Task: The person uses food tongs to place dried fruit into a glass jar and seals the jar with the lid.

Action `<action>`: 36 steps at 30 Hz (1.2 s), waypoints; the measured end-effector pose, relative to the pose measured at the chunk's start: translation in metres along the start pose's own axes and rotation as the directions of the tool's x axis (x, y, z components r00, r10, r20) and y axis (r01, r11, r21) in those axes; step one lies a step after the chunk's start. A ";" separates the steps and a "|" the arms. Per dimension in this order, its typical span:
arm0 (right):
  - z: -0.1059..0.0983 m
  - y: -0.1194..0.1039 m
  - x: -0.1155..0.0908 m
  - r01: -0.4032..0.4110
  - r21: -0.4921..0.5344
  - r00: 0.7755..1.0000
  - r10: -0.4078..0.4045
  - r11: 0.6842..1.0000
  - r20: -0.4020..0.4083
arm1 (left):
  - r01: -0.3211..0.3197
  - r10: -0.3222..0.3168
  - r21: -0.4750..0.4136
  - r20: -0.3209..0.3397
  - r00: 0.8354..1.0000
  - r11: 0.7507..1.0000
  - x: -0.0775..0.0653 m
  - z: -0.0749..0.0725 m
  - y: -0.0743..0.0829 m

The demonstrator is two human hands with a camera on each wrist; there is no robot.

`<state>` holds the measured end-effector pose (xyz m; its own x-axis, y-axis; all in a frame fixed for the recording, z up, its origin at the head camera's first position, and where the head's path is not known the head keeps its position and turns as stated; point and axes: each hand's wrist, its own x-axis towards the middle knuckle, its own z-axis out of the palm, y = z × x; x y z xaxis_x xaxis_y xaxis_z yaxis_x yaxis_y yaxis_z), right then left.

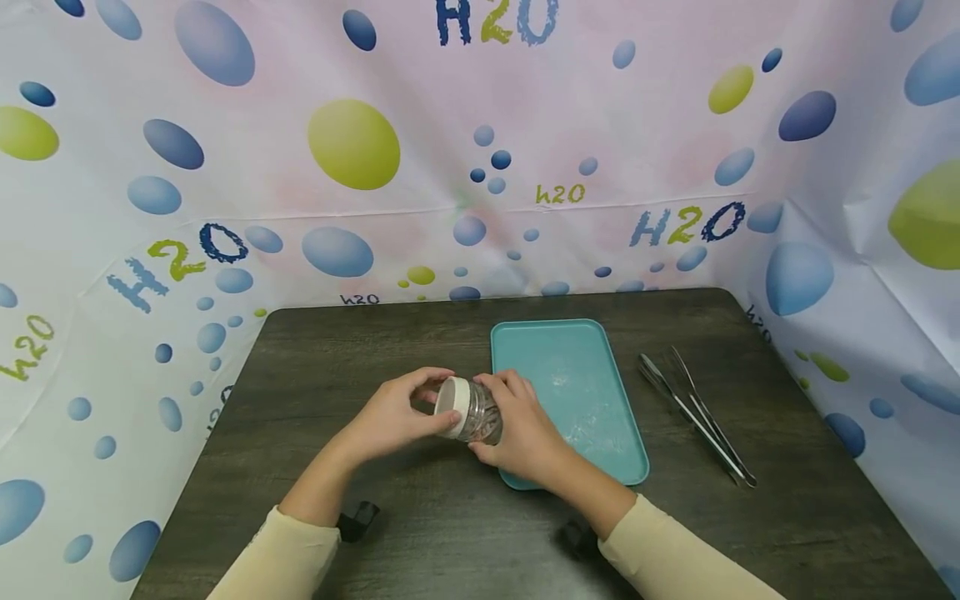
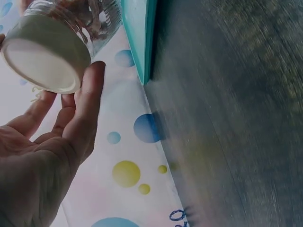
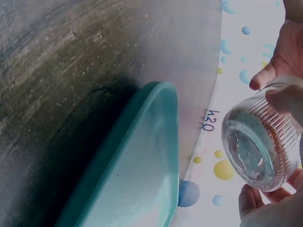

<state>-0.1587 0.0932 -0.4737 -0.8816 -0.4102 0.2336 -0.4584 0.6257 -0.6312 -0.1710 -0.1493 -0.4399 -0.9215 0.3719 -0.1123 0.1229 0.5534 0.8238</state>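
Note:
A clear ribbed jar [image 1: 482,413] with a white lid [image 1: 453,407] is held tilted on its side above the table, its lid toward the left. Brownish contents show through the glass. My left hand [image 1: 392,418] grips the lid, thumb on the near side and fingers on the far side, as the left wrist view also shows around the lid [image 2: 45,56]. My right hand [image 1: 522,429] holds the jar's body near its base. In the right wrist view the jar's round glass bottom [image 3: 251,151] faces the camera.
A turquoise tray [image 1: 558,358] with whitish crumbs lies just right of the jar, partly under the right hand. Metal tongs [image 1: 701,417] rest on the dark table [image 1: 420,533] farther right. A printed sheet [image 1: 420,167] hangs behind the table.

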 end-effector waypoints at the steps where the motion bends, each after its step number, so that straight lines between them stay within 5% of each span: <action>1: 0.000 -0.001 -0.001 0.009 -0.012 1.000 -0.010 1.000 -0.012 | 0.006 -0.006 0.004 -0.006 1.000 1.000 0.000 0.001 0.000; 15: 0.005 -0.001 -0.005 0.059 -0.134 0.992 -0.073 0.989 -0.101 | 0.054 -0.054 -0.005 -0.034 0.998 0.999 0.003 0.011 0.003; 22: 0.002 0.001 -0.006 0.035 -0.074 0.998 -0.038 0.997 -0.053 | -0.082 0.083 -0.047 0.033 0.996 0.996 0.002 0.010 -0.002; 36: -0.002 0.004 -0.007 -0.022 0.020 0.999 0.021 1.000 0.044 | -0.270 0.269 -0.016 0.161 0.950 0.963 0.005 0.007 -0.008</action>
<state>-0.1544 0.1000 -0.4760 -0.8852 -0.4257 0.1874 -0.4365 0.6213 -0.6507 -0.1743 -0.1462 -0.4511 -0.7827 0.6218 0.0255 0.3614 0.4208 0.8321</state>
